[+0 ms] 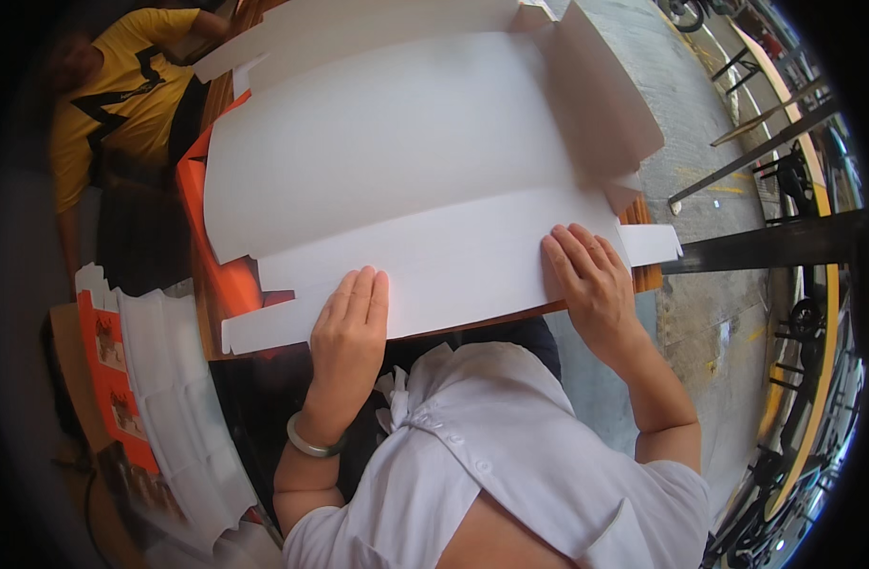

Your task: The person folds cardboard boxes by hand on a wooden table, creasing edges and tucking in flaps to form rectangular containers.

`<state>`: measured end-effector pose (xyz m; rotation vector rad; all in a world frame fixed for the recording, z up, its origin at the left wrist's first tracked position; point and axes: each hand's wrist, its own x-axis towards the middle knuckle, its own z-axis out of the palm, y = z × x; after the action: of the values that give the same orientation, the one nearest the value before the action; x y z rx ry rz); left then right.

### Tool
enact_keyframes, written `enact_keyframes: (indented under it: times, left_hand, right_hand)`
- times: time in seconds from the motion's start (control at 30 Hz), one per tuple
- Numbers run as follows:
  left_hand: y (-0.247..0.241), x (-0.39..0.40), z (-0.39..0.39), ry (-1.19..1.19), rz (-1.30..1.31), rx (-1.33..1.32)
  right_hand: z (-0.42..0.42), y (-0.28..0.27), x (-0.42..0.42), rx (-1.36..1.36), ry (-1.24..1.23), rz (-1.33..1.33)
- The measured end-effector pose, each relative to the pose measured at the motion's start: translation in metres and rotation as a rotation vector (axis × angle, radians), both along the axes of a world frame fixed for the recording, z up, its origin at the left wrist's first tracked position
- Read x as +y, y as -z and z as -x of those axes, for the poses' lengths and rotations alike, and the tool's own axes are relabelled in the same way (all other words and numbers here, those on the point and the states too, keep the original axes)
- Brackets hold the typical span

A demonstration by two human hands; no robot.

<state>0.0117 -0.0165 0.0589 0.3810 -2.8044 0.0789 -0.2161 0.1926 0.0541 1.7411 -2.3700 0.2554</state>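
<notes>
A large sheet of die-cut cardboard, white inside, lies spread before me with creased panels and side flaps. My left hand rests palm down on its near panel, left of the middle, fingers straight and close together. Farther right, my right hand presses flat on the same panel near its corner, fingers slightly bent. Neither hand grips anything. The right side flap stands raised, while a narrow tab juts past the table on the right. Orange printed card shows beneath the left edge.
The wooden table shows at its right edge. On the left lie more white and orange printed cartons. A person in a yellow shirt is beyond the table's left side. Concrete floor and a dark metal bar are on the right.
</notes>
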Motion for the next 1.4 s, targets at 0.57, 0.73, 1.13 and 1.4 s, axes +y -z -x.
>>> enact_keyframes:
  times: [0.57,0.73,1.13,1.4]
  left_hand:
    - [-0.054,-0.062,0.026,0.226,-0.444,-0.37]
    - [-0.056,-0.055,0.036,0.21,-0.333,-0.593]
    - [-0.04,-0.142,0.082,0.19,-0.929,-0.843]
    - [-0.046,-0.133,0.075,0.237,-0.943,-0.792]
  right_hand:
    - [0.063,-0.037,-0.041,-0.344,-0.315,-0.33]
    - [0.053,-0.047,-0.047,-0.219,-0.256,-0.549]
    - [0.13,-0.048,-0.12,-0.701,-0.242,-0.932]
    - [0.122,-0.046,-0.11,-0.591,-0.288,-0.878]
